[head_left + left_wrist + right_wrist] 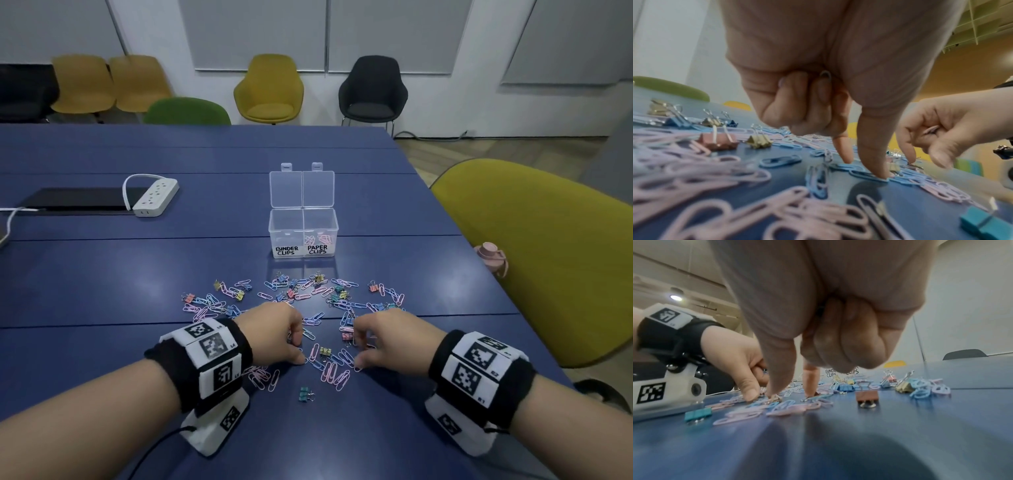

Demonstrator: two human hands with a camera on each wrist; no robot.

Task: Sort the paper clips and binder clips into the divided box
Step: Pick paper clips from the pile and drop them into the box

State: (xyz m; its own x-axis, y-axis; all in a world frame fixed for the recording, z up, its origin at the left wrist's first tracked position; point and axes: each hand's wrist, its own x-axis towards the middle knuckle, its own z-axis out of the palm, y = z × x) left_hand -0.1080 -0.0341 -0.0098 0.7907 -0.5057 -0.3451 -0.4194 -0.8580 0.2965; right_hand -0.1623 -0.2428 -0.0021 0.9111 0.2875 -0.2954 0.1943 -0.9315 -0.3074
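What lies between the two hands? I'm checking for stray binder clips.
In the head view, a gold binder clip and pink and blue paper clips lie between left hand and right hand.

A large dark blue table (102, 274) with long seams fills the room's foreground. Along the far white wall (154, 34), hung with pale grey panels (257, 31), stand two mustard plastic chairs (109, 84), a mustard upholstered tub chair (269, 90) and a black tub chair (373, 90). A green chair back (186, 111) rises behind the table's far edge, and an olive-yellow chair (534, 246) sits close on the right. The floor (496, 150) is light wood. A white power strip (156, 197) lies on the table's left, beside a black recessed panel (78, 198).
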